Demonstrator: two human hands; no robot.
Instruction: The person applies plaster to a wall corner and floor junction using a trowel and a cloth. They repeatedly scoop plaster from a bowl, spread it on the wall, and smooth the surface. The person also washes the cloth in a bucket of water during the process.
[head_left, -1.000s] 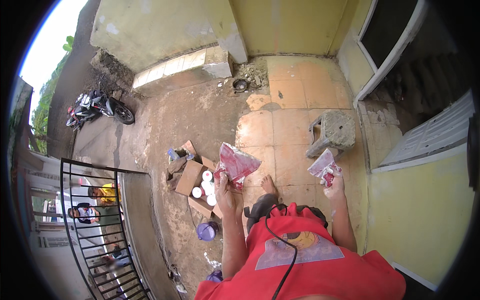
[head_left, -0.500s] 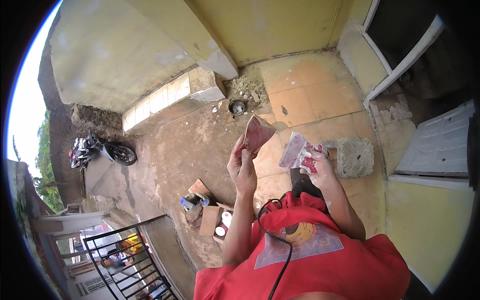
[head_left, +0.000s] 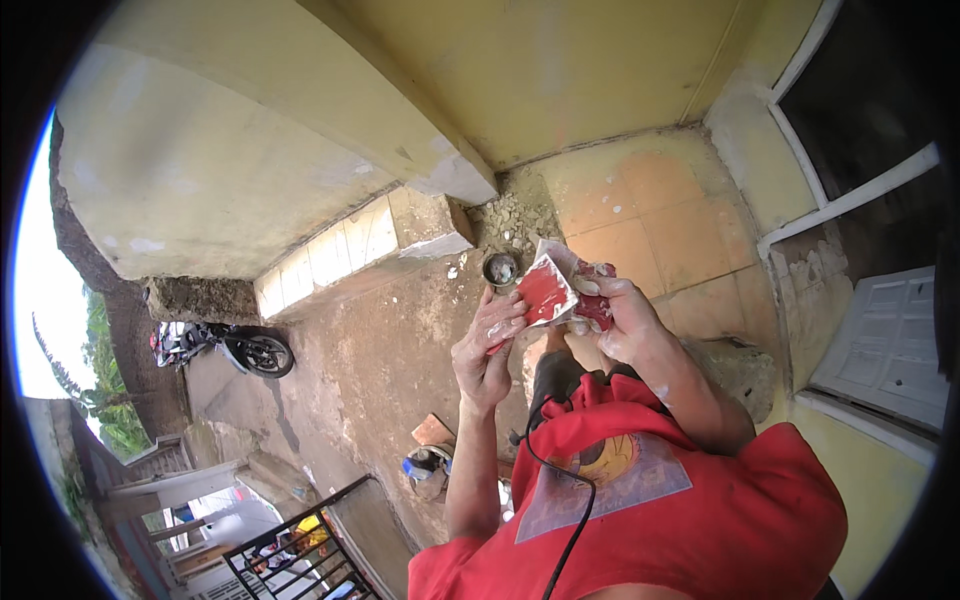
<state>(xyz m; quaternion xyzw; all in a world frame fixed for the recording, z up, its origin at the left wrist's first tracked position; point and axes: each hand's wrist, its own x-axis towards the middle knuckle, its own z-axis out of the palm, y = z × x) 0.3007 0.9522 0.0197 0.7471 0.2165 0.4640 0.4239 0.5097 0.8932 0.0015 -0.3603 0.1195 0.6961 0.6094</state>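
Observation:
Both hands are raised in front of my red shirt, fingers smeared with white paste. My left hand (head_left: 485, 350) grips a red putty spreader (head_left: 546, 292) with white paste along its edges. In my right hand (head_left: 634, 322) is a second putty spreader (head_left: 599, 300), with a red, paste-smeared grip and a pale blade pointing up and left. The two spreaders overlap in front of me, the left one covering part of the right one's blade. Whether their edges touch I cannot tell. Beyond them, a small round pot (head_left: 499, 268) with whitish material stands on the ground.
Rubble (head_left: 515, 215) lies by the foot of the yellow wall (head_left: 240, 160), beside a tiled ledge (head_left: 345, 245). A motorcycle (head_left: 255, 352) stands left. Lower left are a black metal railing (head_left: 300, 540) and blue-and-dark items (head_left: 427, 468). A rough block (head_left: 740, 372) sits behind my right arm.
My hands have come together from apart. The left spreader has tipped to show its red face and now crosses the right one. My view has shifted a little.

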